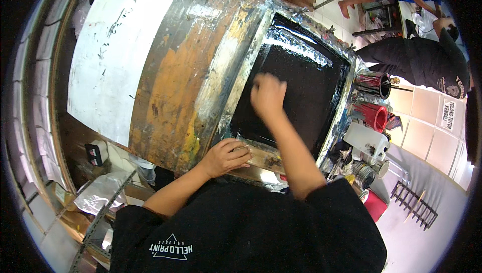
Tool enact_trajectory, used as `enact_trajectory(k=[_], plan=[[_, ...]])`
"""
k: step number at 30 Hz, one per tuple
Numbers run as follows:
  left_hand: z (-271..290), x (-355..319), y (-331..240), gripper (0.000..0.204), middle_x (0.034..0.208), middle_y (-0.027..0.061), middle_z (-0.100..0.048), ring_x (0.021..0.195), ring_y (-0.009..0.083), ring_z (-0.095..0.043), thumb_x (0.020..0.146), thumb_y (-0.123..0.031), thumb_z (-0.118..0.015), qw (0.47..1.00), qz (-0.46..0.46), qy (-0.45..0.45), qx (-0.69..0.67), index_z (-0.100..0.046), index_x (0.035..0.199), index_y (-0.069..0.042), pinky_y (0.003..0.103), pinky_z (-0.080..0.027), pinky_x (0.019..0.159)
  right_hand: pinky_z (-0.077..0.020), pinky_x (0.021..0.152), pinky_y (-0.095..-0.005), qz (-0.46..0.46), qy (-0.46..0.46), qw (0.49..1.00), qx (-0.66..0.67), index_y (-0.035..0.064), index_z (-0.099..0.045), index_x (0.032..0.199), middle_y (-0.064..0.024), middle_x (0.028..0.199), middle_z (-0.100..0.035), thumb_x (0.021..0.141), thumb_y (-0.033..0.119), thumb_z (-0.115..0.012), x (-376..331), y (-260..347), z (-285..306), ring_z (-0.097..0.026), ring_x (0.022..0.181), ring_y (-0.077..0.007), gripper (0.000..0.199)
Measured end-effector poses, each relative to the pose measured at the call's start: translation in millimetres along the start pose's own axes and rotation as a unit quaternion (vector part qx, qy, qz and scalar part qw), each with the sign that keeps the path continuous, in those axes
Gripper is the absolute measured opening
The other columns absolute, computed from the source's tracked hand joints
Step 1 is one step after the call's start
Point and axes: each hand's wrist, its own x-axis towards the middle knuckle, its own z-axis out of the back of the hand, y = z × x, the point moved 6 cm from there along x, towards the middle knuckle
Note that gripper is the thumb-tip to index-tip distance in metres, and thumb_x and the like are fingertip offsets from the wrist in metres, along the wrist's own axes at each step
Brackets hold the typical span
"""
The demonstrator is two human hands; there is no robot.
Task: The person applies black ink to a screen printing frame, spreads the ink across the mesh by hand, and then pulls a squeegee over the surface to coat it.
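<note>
Left hand (pixel 228 157) on frame (pixel 247 74), right hand (pixel 268 93) curled over black screen (pixel 307 88) beyond — grips unclear; seemingly wiping — next needs even strokes.

The screen (pixel 309 97) is deep black, with glossy whitish streaks toward its far end; its frame (pixel 248 74) is pale cream, smeared with black and grey. The board (pixel 170 79) is mottled rust-brown and grey-brown, with a whitish smear and a yellow patch. The sheet (pixel 113 52) is white, flecked with black. One pot (pixel 370 83) is dark with red streaks, another can (pixel 369 116) bright red and pink. The jug (pixel 364 137) is cloudy white with dark smudges. The wearer's shirt (pixel 251 228) is black with a white triangle print, the rack (pixel 414 205) black, the wall tiles (pixel 427 135) cream.
</note>
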Motion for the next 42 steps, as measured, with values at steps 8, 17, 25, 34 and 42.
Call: enact_trajectory(k=[8, 17, 25, 34, 42], plan=[[1.8, 0.7, -2.1, 0.037, 0.114, 0.001, -0.069, 0.111, 0.0237, -0.064, 0.084, -0.03, -0.079, 1.0, -0.019, 0.013, 0.021, -0.072, 0.116, -0.014, 0.042, -0.053, 0.099, -0.0376, 0.092, -0.0549, 0.023, -0.105, 0.993, -0.046, 0.0119, -0.07, 0.089, -0.0098, 0.093, -0.066, 0.084, 0.019, -0.069, 3.0, 7.7, 7.1, -0.061, 0.098, -0.0301, 0.009], [1.3, 2.9, -2.1, 0.037, 0.113, 0.0004, -0.07, 0.111, 0.0228, -0.065, 0.085, -0.03, -0.079, 1.0, -0.022, -0.004, 0.015, -0.072, 0.117, -0.013, 0.041, -0.053, 0.099, -0.0389, 0.092, -0.0556, -0.059, 0.007, 0.998, -0.035, 0.0092, -0.076, 0.094, -0.0136, 0.099, -0.075, 0.085, 0.016, -0.065, 69.0, -19.5, 6.7, -0.07, 0.098, -0.0326, 0.015], [-2.1, -9.3, 1.1, 0.036, 0.118, -0.0011, -0.07, 0.113, 0.0224, -0.065, 0.084, -0.033, -0.08, 0.999, -0.024, 0.001, 0.041, -0.072, 0.116, -0.018, 0.039, -0.054, 0.098, -0.0359, 0.088, -0.0506, 0.045, -0.001, 0.998, -0.051, 0.0106, -0.07, 0.092, -0.0103, 0.091, -0.065, 0.082, 0.014, -0.071, -46.4, 25.0, 7.4, -0.063, 0.094, -0.0311, 0.011], [4.2, 7.6, -2.5, 0.034, 0.116, 0.0011, -0.07, 0.112, 0.022, -0.064, 0.09, -0.032, -0.076, 0.999, -0.047, -0.006, 0.015, -0.07, 0.118, -0.013, 0.04, -0.052, 0.1, -0.039, 0.097, -0.0602, -0.121, 0.051, 0.989, -0.06, 0.0108, -0.076, 0.099, -0.0137, 0.107, -0.075, 0.09, 0.018, -0.06, 110.1, -51.5, 13.1, -0.072, 0.099, -0.0331, 0.019], [3.9, -2.0, -5.3, 0.036, 0.114, 0.0001, -0.07, 0.11, 0.0226, -0.065, 0.085, -0.033, -0.08, 0.998, -0.038, -0.015, 0.043, -0.072, 0.115, -0.015, 0.041, -0.054, 0.098, -0.0356, 0.083, -0.0506, 0.086, 0.06, 0.994, 0.004, 0.011, -0.071, 0.087, -0.0106, 0.089, -0.065, 0.078, 0.013, -0.069, -72.9, 31.7, 14.8, -0.064, 0.09, -0.0297, 0.01]])
